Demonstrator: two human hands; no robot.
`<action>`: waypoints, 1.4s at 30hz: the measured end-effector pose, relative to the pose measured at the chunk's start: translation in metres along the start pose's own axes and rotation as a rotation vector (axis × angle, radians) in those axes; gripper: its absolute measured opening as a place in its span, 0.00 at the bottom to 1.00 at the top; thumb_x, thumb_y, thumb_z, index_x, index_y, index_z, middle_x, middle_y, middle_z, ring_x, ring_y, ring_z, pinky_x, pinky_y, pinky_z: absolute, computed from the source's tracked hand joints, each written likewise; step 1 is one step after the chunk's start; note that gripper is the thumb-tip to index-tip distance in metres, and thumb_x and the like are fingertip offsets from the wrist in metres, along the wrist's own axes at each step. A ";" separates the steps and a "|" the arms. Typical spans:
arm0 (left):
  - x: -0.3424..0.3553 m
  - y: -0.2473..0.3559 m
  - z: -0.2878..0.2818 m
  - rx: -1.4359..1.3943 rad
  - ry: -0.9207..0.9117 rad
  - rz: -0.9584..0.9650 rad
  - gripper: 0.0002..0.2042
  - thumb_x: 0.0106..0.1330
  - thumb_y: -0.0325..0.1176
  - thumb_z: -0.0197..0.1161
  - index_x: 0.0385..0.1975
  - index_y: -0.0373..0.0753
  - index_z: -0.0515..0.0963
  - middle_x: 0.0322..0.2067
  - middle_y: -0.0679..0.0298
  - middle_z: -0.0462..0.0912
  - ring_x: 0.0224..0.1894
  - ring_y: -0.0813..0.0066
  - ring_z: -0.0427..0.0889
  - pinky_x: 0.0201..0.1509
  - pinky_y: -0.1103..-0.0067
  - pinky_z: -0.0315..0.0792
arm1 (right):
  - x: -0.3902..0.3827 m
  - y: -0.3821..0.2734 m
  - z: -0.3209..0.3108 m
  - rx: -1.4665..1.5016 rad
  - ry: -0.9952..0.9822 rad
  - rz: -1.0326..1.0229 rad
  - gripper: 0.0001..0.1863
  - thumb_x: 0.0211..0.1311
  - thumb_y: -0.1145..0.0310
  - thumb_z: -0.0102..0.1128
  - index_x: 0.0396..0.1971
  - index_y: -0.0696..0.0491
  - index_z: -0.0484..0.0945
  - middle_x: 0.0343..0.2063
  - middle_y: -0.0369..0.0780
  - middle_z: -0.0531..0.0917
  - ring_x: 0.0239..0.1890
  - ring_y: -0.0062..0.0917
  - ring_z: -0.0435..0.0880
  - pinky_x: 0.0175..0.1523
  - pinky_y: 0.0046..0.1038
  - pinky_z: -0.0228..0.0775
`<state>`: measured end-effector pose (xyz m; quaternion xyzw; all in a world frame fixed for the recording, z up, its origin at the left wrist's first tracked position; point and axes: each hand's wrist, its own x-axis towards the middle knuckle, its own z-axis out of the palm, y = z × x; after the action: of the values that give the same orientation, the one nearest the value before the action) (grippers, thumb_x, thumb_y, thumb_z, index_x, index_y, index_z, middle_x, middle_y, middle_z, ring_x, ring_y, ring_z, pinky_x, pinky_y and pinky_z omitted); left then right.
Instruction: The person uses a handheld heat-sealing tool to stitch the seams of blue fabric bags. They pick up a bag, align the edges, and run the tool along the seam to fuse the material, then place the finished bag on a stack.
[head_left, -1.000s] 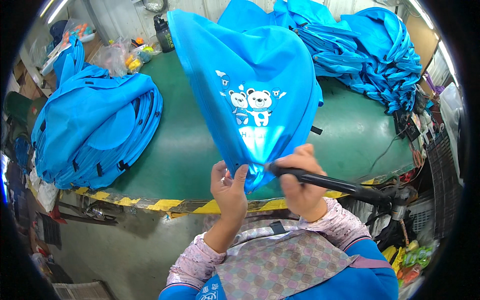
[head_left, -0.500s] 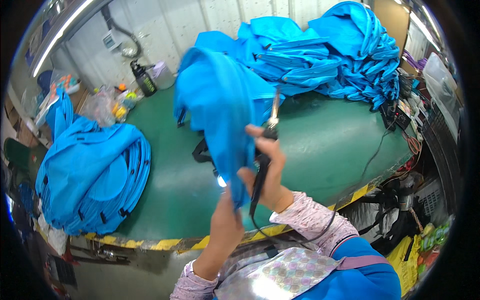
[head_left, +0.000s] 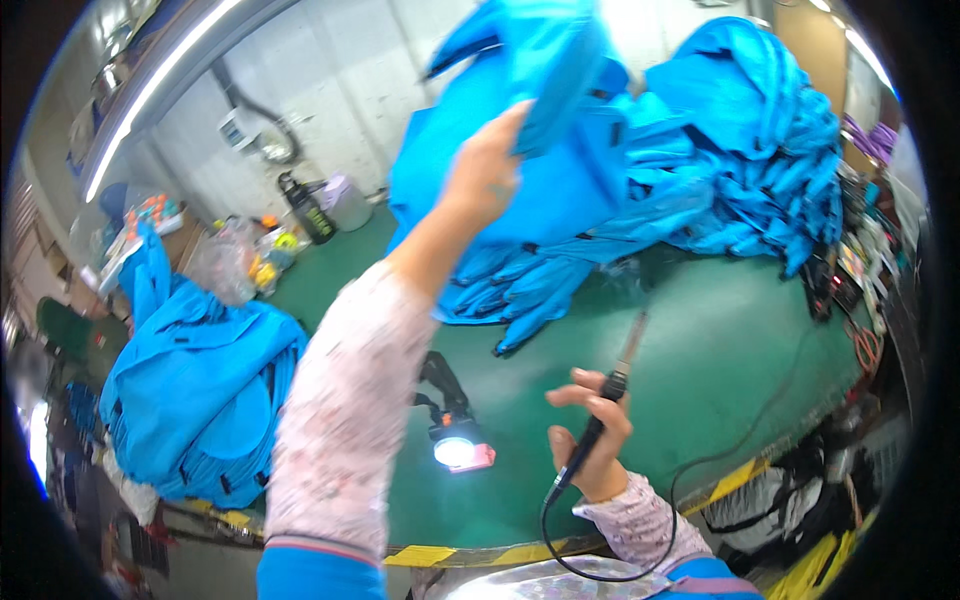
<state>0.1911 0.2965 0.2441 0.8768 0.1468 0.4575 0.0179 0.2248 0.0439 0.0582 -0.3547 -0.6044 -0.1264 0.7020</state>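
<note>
My left hand [head_left: 485, 175] is raised toward the back of the table, closed on a blue fabric piece [head_left: 545, 60], blurred by motion, above a large heap of similar blue fabric [head_left: 735, 150]. My right hand [head_left: 590, 425], lower right, grips a black-handled soldering iron [head_left: 602, 420], its metal tip upward and its cord looping down toward me. Between my arms a lit headlamp [head_left: 455, 450] with a black strap lies on the green tabletop [head_left: 720, 370].
Another stack of blue fabric [head_left: 200, 390] sits at the left. A black bottle [head_left: 305, 210], a pale container [head_left: 345, 205] and plastic bags [head_left: 235, 260] stand behind it. A small electrical box [head_left: 820, 290] and clutter lie at the right edge, beside a striped table border.
My left hand has carried the blue piece up and away toward the back heap. My right hand, with the iron, has moved away from it to the lower right, uncovering the headlamp.
</note>
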 end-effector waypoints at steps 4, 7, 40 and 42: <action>0.039 -0.010 0.117 0.088 -0.303 -0.039 0.26 0.63 0.35 0.63 0.63 0.48 0.70 0.60 0.54 0.75 0.58 0.52 0.78 0.59 0.62 0.72 | -0.011 0.011 -0.019 -0.191 -0.032 0.094 0.26 0.69 0.57 0.58 0.59 0.51 0.61 0.32 0.44 0.84 0.49 0.41 0.80 0.58 0.46 0.68; 0.000 0.010 0.168 0.198 -0.587 0.051 0.27 0.63 0.36 0.62 0.64 0.52 0.68 0.56 0.57 0.77 0.60 0.56 0.75 0.62 0.53 0.65 | -0.017 0.004 -0.019 -0.092 -0.002 0.272 0.27 0.72 0.55 0.53 0.62 0.52 0.57 0.41 0.48 0.80 0.46 0.35 0.79 0.56 0.43 0.68; -0.451 -0.036 -0.467 0.979 -0.222 -0.673 0.09 0.61 0.35 0.58 0.35 0.38 0.71 0.22 0.49 0.80 0.27 0.47 0.82 0.31 0.51 0.73 | -0.039 -0.058 0.038 0.008 -0.481 0.077 0.23 0.64 0.72 0.57 0.58 0.54 0.63 0.32 0.45 0.78 0.51 0.42 0.75 0.57 0.47 0.64; -0.411 -0.036 -0.481 0.875 0.048 -0.743 0.10 0.66 0.37 0.54 0.37 0.35 0.70 0.27 0.42 0.79 0.32 0.39 0.80 0.34 0.53 0.71 | -0.037 -0.056 0.036 0.000 -0.495 0.065 0.23 0.64 0.72 0.56 0.58 0.54 0.63 0.30 0.44 0.78 0.51 0.43 0.75 0.57 0.47 0.64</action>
<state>-0.4272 0.1688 0.1897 0.6814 0.6212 0.3369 -0.1905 0.1546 0.0178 0.0433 -0.3939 -0.7462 -0.0130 0.5366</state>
